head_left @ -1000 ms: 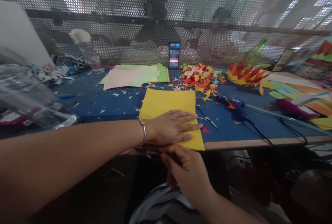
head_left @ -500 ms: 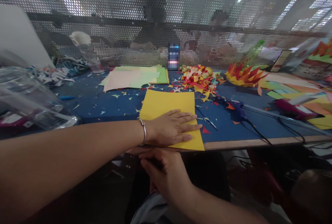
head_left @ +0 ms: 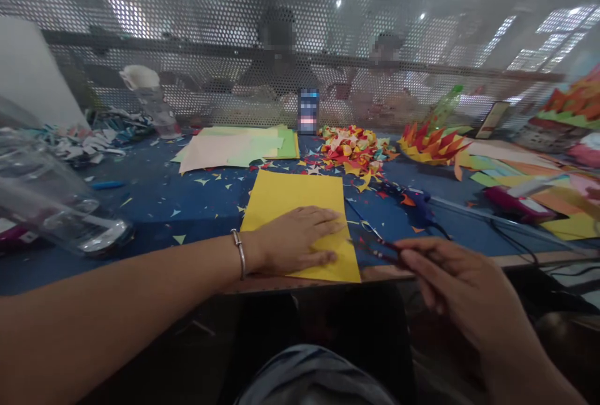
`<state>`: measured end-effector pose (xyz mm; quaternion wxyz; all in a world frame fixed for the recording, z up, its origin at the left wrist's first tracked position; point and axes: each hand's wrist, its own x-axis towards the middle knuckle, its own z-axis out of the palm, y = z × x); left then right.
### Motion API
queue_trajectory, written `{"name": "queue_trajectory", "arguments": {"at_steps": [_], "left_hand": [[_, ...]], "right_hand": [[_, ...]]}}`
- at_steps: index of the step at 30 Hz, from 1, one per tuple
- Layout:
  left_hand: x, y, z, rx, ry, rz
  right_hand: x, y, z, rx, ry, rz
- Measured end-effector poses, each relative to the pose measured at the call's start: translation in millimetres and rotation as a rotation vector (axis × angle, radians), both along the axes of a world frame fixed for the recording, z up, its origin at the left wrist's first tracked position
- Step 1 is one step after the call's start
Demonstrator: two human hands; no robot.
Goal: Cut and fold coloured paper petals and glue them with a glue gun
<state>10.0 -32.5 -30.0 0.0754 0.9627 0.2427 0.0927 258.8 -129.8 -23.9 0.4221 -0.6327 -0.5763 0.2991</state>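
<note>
My left hand (head_left: pixel 302 239), with a bracelet at its wrist, lies flat on a sheet of yellow paper (head_left: pixel 297 189) at the table's front edge, its fingers stretched out. Right of the paper, my right hand (head_left: pixel 450 274) grips the dark handles of a pair of scissors (head_left: pixel 382 252). Their blades, blurred by motion, are apart and point left at the paper's edge. A thin blue-and-silver tool (head_left: pixel 368 225) lies on the table just behind them; its kind is hard to make out.
Behind the paper are stacked pale sheets (head_left: pixel 215 150), a phone (head_left: pixel 308 111) and a heap of coloured scraps (head_left: pixel 354 145). To the right lie a blue glue gun (head_left: pixel 419 205) with its cord, and a flame-shaped paper crown (head_left: pixel 434 145). A clear plastic container (head_left: pixel 51 199) stands at left.
My right hand has come up from below the table edge and moved right, now with scissors in it. My left hand stays on the yellow paper. The view has shifted slightly.
</note>
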Motion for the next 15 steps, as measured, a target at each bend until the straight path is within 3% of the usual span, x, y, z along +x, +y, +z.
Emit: {"name": "queue_trajectory", "arguments": {"at_steps": [3, 6, 9, 11, 13, 15], "left_hand": [[-10.4, 14.5, 8.5, 0.055, -0.1, 0.165], [-34.3, 43.3, 20.3, 0.152, -0.249, 0.463], [-63.1, 72.4, 28.0, 0.084, -0.279, 0.769], [-77.6, 85.1, 27.4, -0.036, -0.345, 0.902], [-85.8, 91.9, 22.6, -0.129, -0.424, 0.973], [-88.4, 94.3, 16.1, -0.191, -0.498, 0.97]], "right_hand": [[18.5, 30.2, -4.2, 0.129, -0.191, -0.108], [27.7, 52.7, -13.1, 0.14, -0.409, -0.129], [27.2, 58.0, -16.0, 0.23, -0.712, -0.203], [21.6, 55.1, -12.7, 0.335, -0.917, -0.229], [11.8, 51.7, -7.1, 0.461, -0.975, -0.145], [-1.6, 50.2, -1.7, 0.543, -0.886, 0.044]]}}
